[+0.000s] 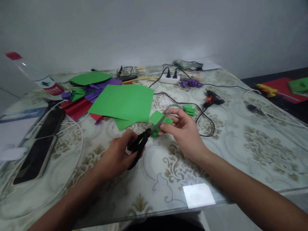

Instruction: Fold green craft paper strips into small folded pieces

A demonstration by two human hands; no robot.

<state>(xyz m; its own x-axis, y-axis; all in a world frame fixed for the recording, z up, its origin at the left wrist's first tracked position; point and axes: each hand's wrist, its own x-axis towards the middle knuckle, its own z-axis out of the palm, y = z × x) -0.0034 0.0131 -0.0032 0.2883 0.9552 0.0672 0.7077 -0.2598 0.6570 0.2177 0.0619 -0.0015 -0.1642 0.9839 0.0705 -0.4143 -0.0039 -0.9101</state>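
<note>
My left hand point(122, 149) is closed round the black handles of a pair of scissors point(141, 141). Their blades reach up and to the right across a small piece of green paper point(157, 117). Pinched in the fingers of my right hand point(184, 130) is that green paper, held close by the blades. Under it, more small green pieces point(155, 133) show in part. Beyond my right hand lies a little stack of cut green strips point(189, 110). A large green sheet point(124, 101) rests on the table behind the scissors.
Red card point(75, 109) and purple paper point(103, 87) lie at the back left, near a plastic bottle point(49, 81). Phones point(36, 158) and white cables are at left. A power strip point(169, 78) and a black glue gun point(213, 98) with its looping cord sit behind my right hand.
</note>
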